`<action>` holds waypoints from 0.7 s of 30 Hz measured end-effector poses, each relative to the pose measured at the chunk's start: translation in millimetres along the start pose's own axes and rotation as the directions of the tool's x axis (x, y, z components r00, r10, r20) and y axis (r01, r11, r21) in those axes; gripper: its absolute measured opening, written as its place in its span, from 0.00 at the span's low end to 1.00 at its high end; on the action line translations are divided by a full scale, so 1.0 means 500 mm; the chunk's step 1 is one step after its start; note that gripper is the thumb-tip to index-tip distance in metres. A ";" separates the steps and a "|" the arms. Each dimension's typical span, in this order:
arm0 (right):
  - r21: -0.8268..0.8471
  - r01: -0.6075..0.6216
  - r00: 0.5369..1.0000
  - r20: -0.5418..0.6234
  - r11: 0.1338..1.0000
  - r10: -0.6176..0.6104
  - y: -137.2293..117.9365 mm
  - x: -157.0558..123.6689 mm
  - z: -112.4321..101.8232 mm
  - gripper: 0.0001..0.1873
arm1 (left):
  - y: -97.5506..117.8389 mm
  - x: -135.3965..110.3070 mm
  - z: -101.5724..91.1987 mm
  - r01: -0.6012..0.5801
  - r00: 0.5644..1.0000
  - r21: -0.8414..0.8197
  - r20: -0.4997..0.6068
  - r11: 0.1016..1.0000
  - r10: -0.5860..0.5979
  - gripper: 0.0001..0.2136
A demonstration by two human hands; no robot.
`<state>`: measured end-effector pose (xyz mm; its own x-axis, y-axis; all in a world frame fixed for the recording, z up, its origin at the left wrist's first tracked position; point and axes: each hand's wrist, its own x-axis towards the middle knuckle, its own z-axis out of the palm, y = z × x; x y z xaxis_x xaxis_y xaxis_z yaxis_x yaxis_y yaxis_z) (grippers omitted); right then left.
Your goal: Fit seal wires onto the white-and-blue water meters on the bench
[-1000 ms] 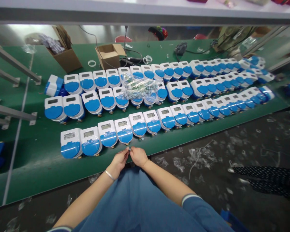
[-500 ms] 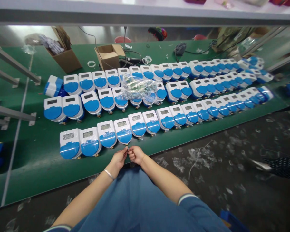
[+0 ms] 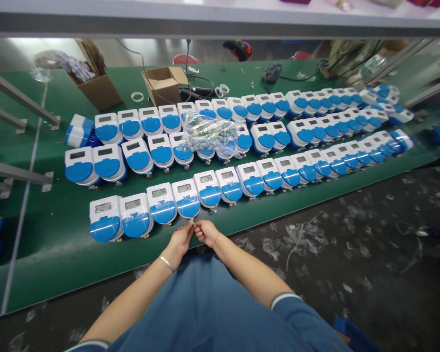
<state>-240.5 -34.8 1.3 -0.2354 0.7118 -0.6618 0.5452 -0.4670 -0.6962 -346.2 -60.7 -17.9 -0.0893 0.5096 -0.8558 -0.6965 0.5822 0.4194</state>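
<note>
Your left hand (image 3: 181, 236) and right hand (image 3: 207, 232) pinch a tiny part (image 3: 194, 222) by a near digital meter (image 3: 187, 201). Beyond, a clear bag (image 3: 211, 133) holds small pieces; a far-left cardboard box (image 3: 99, 93), cloth (image 3: 77, 67).

Device readouts (image 3: 184, 187) too small to read; overhead shelf (image 3: 205, 11) cut off.

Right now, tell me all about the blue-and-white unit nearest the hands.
This unit has a plastic-looking white case, grey display window and rounded blue cover. It lies face up on the green table, fourth from left in the front row. Left hand and right hand are at its near end; contact is unclear.
</note>
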 end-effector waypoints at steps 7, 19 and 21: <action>-0.226 0.100 0.987 -0.098 0.969 -0.125 0.009 -0.024 -0.001 0.10 | -0.008 0.006 -0.004 0.000 1.000 -0.020 0.021 1.000 0.000 0.04; 0.531 -0.160 0.985 0.143 0.832 0.098 0.015 0.007 0.026 0.17 | 0.012 0.005 0.001 -0.034 0.995 0.044 0.091 0.998 0.030 0.06; 0.612 -0.210 0.973 0.207 0.762 0.101 0.014 0.009 0.030 0.17 | 0.012 0.005 -0.001 -0.085 0.990 0.080 0.116 0.993 0.075 0.05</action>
<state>-249.8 -42.5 -10.5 -0.3408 0.5366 -0.7719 -0.0280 -0.8265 -0.5622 -351.0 -56.5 -17.7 -0.0587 0.6217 -0.7810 -0.6275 0.5855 0.5132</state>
